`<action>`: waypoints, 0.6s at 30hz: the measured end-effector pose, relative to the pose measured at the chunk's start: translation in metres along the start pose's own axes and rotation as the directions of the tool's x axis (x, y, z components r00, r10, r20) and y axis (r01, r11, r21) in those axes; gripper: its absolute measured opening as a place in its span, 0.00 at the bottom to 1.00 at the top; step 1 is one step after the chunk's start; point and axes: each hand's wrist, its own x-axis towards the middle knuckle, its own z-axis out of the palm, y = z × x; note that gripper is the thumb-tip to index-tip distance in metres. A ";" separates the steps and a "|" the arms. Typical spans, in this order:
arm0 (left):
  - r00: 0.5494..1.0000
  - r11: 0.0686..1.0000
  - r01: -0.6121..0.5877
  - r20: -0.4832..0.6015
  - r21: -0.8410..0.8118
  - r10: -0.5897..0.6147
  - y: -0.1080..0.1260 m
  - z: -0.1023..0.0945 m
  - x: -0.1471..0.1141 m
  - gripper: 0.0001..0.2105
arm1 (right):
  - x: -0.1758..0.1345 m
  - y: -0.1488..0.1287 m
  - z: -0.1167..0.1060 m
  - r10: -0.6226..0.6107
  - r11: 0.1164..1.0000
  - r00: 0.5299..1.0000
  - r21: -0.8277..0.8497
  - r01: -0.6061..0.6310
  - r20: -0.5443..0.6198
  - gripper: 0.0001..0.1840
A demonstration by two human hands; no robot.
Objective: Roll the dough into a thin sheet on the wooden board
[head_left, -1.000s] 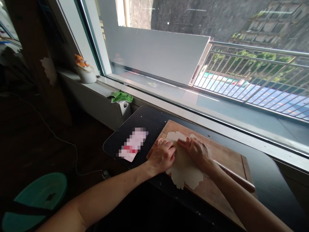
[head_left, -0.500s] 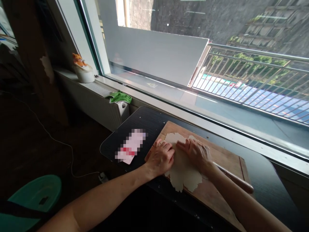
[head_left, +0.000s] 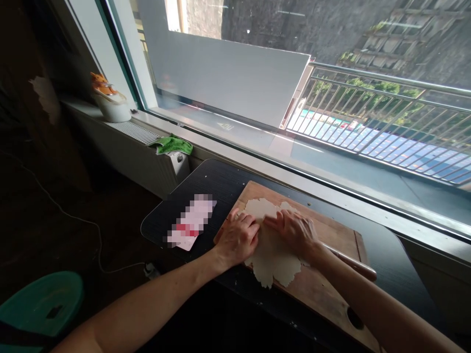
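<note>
A thin, pale dough sheet (head_left: pixel 274 257) with a ragged edge lies on a wooden cutting board (head_left: pixel 340 240), its near edge reaching over the board's front. My left hand (head_left: pixel 241 235) has its fingers curled at the left side of the dough. On the upper right part, my right hand (head_left: pixel 296 230) bends its fingers onto the sheet; the fingertips are partly hidden. A wooden rolling pin (head_left: pixel 355 264) rests on the board, its inner end concealed by my right wrist and forearm.
The board lies on a black table (head_left: pixel 206 179) by the window. A pixelated pink item (head_left: pixel 193 223) is left of the board. Beyond stand a radiator (head_left: pixel 147 162), a green cloth (head_left: pixel 172 144) and a white pot (head_left: pixel 115 109). A green basin (head_left: pixel 55 299) is at lower left.
The whole view has shifted slightly, so things appear a little further left. Both hands stay at nearly the same places on the dough. More of the board's near right part, with a dark hole, shows.
</note>
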 end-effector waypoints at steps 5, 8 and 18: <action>1.000 1.000 -0.002 -0.018 -0.007 0.002 -0.001 0.001 0.001 0.06 | 0.024 0.003 0.000 0.099 0.995 0.995 -0.003 -0.099 -0.025 0.25; 1.000 1.000 -0.006 -0.019 -0.001 0.006 -0.002 0.001 0.000 0.06 | 0.046 0.002 -0.003 0.174 0.985 0.985 -0.012 -0.174 -0.024 0.27; 1.000 1.000 -0.004 -0.013 0.002 0.004 0.000 0.000 0.000 0.06 | -0.008 0.010 0.003 -0.045 0.999 0.998 0.020 0.046 -0.031 0.21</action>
